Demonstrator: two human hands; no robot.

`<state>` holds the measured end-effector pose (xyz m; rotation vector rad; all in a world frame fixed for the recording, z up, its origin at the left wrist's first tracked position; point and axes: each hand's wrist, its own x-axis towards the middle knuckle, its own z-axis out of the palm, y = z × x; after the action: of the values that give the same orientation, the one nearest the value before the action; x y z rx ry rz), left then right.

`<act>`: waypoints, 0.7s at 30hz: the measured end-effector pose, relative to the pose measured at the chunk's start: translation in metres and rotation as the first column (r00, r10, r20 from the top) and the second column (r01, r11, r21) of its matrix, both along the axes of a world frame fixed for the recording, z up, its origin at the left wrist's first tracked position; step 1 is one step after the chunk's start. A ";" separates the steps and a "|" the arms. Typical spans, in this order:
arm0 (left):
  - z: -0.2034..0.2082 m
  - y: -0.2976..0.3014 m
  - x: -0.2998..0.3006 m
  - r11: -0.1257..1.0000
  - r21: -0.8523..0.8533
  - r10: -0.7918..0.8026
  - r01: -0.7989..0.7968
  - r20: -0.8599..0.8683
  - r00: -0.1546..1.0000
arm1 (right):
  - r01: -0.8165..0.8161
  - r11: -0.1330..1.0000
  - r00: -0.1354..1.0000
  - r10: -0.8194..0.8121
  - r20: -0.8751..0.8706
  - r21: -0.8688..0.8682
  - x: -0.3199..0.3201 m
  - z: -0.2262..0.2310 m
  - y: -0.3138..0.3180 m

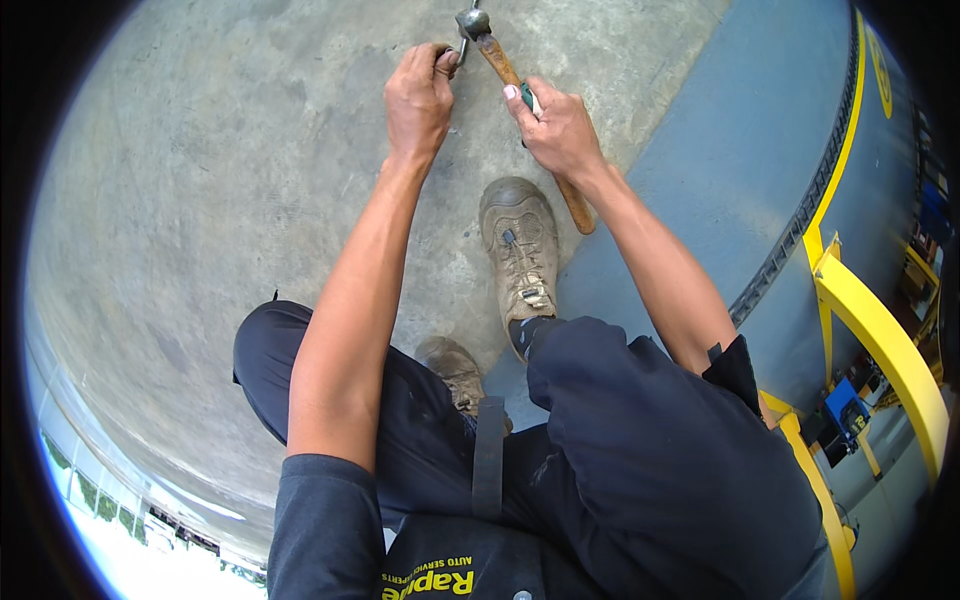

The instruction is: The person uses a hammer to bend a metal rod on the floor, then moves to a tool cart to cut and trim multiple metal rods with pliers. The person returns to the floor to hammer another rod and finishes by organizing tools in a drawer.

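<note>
Workshop surroundings

Mottled grey concrete floor (220,200), centre and left. Blue-grey painted floor area (690,170) adjoins at right, edged by long black ridged strip (789,240). Beyond: curved-looking yellow frame (888,345); small blue box-shaped item (846,408) near it. Lower left: overexposed white area (150,570).

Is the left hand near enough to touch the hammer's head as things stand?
Probably yes: the left hand is close to the hammer's head, though its grip on the metal rod may get in the way.

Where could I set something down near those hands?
Bare concrete stretches left of the left hand; a blue patch lies between the right hand and dark ridged strip. Crowded: around the hammer, metal rod and shoes.
</note>
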<state>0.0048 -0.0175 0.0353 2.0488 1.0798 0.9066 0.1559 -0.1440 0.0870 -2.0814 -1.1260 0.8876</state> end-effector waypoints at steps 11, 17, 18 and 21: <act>0.013 -0.004 -0.002 0.999 -0.003 -0.045 0.045 -0.035 0.998 | 0.050 0.997 0.998 -0.051 -0.026 -0.057 0.002 -0.004 -0.013; 0.013 -0.018 -0.001 0.937 -0.318 -0.116 0.142 0.098 0.988 | 0.188 0.982 0.982 -0.188 -0.025 -0.001 0.012 0.004 -0.016; 0.013 -0.020 0.000 0.887 -0.434 -0.107 0.158 0.140 0.984 | 0.196 0.981 0.981 -0.196 -0.007 -0.008 0.014 0.006 -0.017; 0.013 -0.024 0.002 0.901 -0.383 -0.171 0.206 0.123 0.977 | 0.196 0.981 0.981 -0.196 0.010 0.017 0.018 0.009 -0.017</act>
<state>0.0065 -0.0412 0.0478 1.7253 0.9112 0.6142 0.1735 -0.1608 0.0961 -2.1437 -0.9119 0.7696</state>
